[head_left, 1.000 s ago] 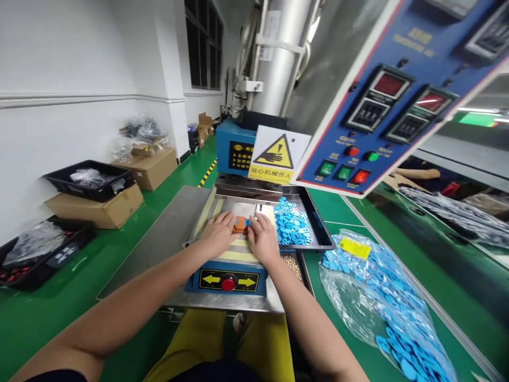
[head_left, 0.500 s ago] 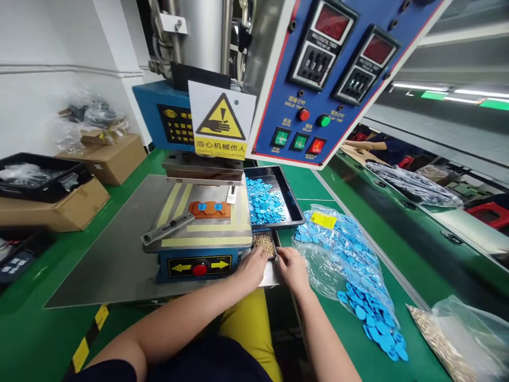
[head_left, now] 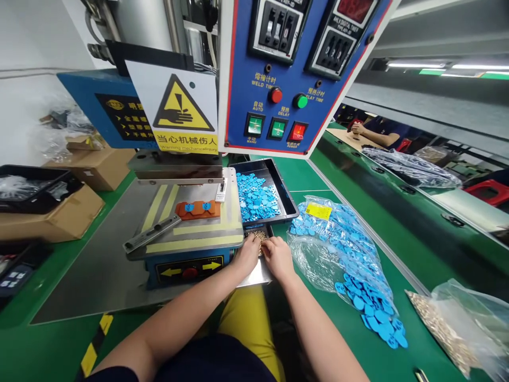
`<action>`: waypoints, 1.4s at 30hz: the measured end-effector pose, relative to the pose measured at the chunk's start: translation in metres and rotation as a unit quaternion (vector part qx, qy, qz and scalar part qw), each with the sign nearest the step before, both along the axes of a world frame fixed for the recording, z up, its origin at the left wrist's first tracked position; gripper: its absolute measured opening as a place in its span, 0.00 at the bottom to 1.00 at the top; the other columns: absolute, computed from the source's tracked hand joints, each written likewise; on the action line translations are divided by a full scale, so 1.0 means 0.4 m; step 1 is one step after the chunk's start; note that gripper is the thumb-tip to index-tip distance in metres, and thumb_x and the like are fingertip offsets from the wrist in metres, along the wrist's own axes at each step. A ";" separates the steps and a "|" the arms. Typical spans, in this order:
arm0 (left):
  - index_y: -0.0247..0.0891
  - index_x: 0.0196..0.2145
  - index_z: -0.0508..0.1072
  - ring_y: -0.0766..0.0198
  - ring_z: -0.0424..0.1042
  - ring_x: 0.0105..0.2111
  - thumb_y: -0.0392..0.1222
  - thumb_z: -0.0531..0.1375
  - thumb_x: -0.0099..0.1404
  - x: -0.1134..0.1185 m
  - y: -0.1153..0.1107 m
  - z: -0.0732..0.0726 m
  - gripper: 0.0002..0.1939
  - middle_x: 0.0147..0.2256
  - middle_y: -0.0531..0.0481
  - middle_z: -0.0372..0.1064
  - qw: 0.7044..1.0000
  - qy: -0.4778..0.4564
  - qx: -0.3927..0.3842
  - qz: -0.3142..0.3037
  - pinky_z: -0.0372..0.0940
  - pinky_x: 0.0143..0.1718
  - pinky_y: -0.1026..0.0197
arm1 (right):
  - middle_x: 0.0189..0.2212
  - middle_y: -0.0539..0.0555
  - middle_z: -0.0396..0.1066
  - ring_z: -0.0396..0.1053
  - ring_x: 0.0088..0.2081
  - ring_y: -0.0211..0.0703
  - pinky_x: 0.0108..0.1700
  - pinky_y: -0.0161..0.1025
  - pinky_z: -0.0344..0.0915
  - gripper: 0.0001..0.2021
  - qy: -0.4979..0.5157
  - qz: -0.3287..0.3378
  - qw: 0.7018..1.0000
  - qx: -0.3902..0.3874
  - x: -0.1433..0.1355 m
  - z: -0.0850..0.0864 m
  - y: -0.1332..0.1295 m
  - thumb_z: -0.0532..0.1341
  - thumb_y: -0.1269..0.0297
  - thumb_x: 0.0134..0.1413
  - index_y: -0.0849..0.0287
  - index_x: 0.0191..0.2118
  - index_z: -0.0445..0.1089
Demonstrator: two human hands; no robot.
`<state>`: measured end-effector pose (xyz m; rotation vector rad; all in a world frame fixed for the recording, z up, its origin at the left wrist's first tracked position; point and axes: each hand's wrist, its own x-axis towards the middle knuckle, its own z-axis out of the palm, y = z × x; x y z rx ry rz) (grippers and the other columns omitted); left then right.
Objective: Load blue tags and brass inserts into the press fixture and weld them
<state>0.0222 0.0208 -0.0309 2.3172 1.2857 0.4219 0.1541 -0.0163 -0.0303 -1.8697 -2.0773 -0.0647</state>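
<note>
Both hands are at a small black tray [head_left: 271, 232] of tiny brass-coloured metal pieces [head_left: 257, 234]. My left hand [head_left: 247, 253] reaches in from the left with fingers bent down among the pieces. My right hand [head_left: 278, 257] is close beside it, thumb and fingers pinched together over the tray. What either hand holds is too small or hidden. On the press's plate to the left, an orange-brown holder [head_left: 207, 210] carries two blue pieces [head_left: 189, 207]. A metal bar [head_left: 151, 233] lies against the holder's left end.
The press head [head_left: 178, 172] hangs above the plate, with a warning sign [head_left: 185, 106] and control box [head_left: 274, 122]. Behind the small tray is a larger black tray [head_left: 289, 204] of blue pieces. A plastic bag [head_left: 338, 239] spills blue discs; another bag [head_left: 441, 329] holds brass-coloured pieces.
My right hand has moved left from the tray's right edge to over the brass pieces, close to my left hand. The camera view has shifted a little.
</note>
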 end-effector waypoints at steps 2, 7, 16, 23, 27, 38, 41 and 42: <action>0.35 0.40 0.69 0.60 0.67 0.39 0.30 0.46 0.67 -0.002 0.001 -0.004 0.13 0.42 0.43 0.64 1.000 -0.010 0.006 -0.005 0.62 0.40 0.60 | 0.33 0.55 0.71 0.64 0.39 0.47 0.39 0.40 0.59 0.09 0.004 0.000 1.000 0.002 0.000 0.001 -0.001 0.56 0.67 0.61 0.56 0.37 0.74; 0.35 0.38 0.69 0.62 0.67 0.36 0.30 0.46 0.67 -0.003 0.002 -0.019 0.13 0.40 0.45 0.64 1.000 -0.012 0.016 -0.006 0.61 0.38 0.61 | 0.33 0.54 0.71 0.63 0.38 0.46 0.38 0.40 0.57 0.08 0.015 -0.001 1.000 0.006 0.001 -0.001 0.000 0.57 0.67 0.60 0.56 0.35 0.73; 0.36 0.35 0.67 0.64 0.65 0.34 0.32 0.47 0.67 -0.002 0.004 -0.024 0.10 0.38 0.47 0.61 0.998 -0.046 0.047 -0.004 0.61 0.38 0.62 | 0.32 0.55 0.71 0.64 0.37 0.47 0.38 0.40 0.56 0.06 0.059 -0.003 0.998 0.022 0.000 -0.005 0.001 0.58 0.70 0.58 0.57 0.33 0.72; 0.36 0.33 0.67 0.62 0.65 0.34 0.31 0.48 0.66 -0.001 0.000 -0.041 0.09 0.35 0.48 0.62 0.985 -0.146 0.087 -0.022 0.63 0.38 0.61 | 0.31 0.53 0.73 0.66 0.36 0.46 0.39 0.40 0.60 0.06 0.163 -0.009 0.985 0.048 0.011 -0.015 0.001 0.57 0.71 0.54 0.57 0.32 0.71; 0.36 0.35 0.69 0.62 0.68 0.35 0.31 0.48 0.66 -0.004 -0.024 -0.027 0.10 0.34 0.46 0.67 0.962 -0.238 0.117 -0.057 0.65 0.39 0.60 | 0.30 0.53 0.74 0.68 0.35 0.44 0.39 0.40 0.63 0.07 0.244 -0.022 0.967 0.071 0.023 -0.019 0.001 0.56 0.71 0.52 0.58 0.32 0.71; 0.38 0.37 0.72 0.65 0.74 0.33 0.33 0.56 0.65 -0.166 -0.098 0.090 0.06 0.33 0.49 0.74 0.906 -0.405 0.122 0.034 0.68 0.36 0.64 | 0.30 0.54 0.72 0.69 0.30 0.40 0.32 0.37 0.66 0.09 0.433 0.027 0.897 0.086 -0.046 0.063 0.004 0.58 0.61 0.55 0.60 0.36 0.71; 0.38 0.37 0.72 0.66 0.75 0.30 0.35 0.56 0.66 -0.227 -0.104 0.099 0.06 0.31 0.51 0.75 0.895 -0.435 0.072 0.063 0.69 0.34 0.66 | 0.30 0.53 0.72 0.69 0.31 0.41 0.34 0.37 0.65 0.08 0.452 0.089 0.885 0.073 -0.129 0.112 0.053 0.59 0.60 0.56 0.58 0.35 0.72; 0.38 0.37 0.72 0.66 0.75 0.30 0.36 0.55 0.66 -0.247 -0.105 0.101 0.06 0.31 0.50 0.75 0.889 -0.448 0.054 0.074 0.69 0.34 0.66 | 0.31 0.53 0.72 0.69 0.32 0.41 0.35 0.38 0.65 0.08 0.436 0.112 0.890 0.073 -0.160 0.128 0.076 0.58 0.61 0.57 0.58 0.35 0.72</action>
